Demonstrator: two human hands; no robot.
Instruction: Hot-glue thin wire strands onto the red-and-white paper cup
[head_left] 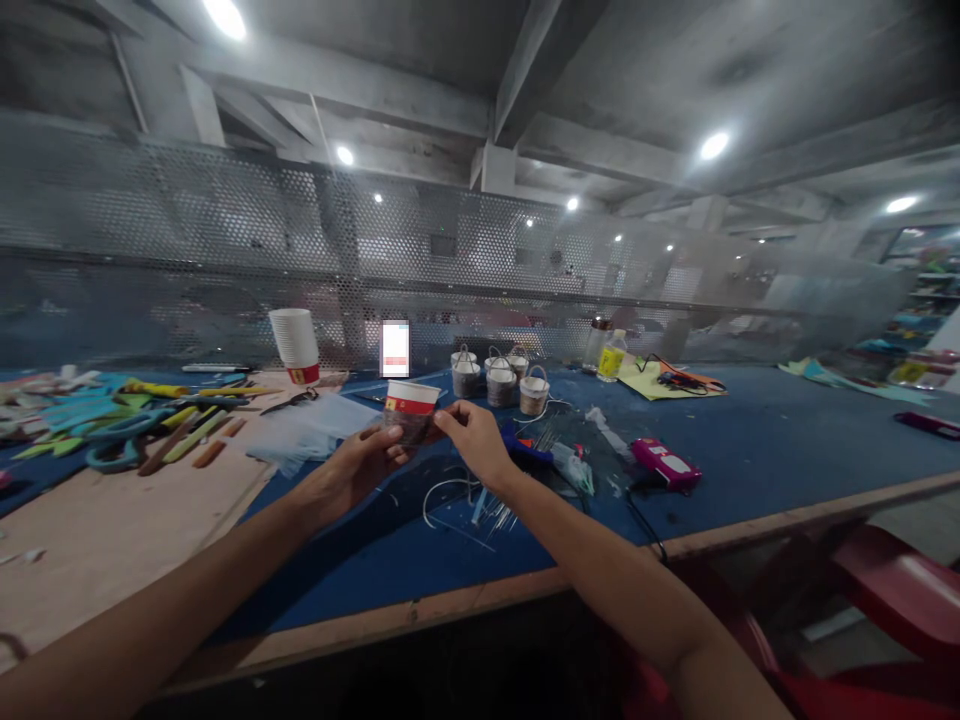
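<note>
at frame centre, the left hand (352,470) gripped a paper cup (409,410) while the right hand (472,435) pinched its side. four finished little buckets (499,378) stood behind; a stack of cups (295,345) at upper left remained unused.

the cup (410,408) is white at the rim with a red band below — its lower part looks dark. the stack of cups (295,345) is white with a red foot. the table (787,440) is blue, edged in pale wood. the small pails (499,380) are grey and tan — the glue gun (664,463) is pink, the bottle (612,356) yellow-labelled.
</note>
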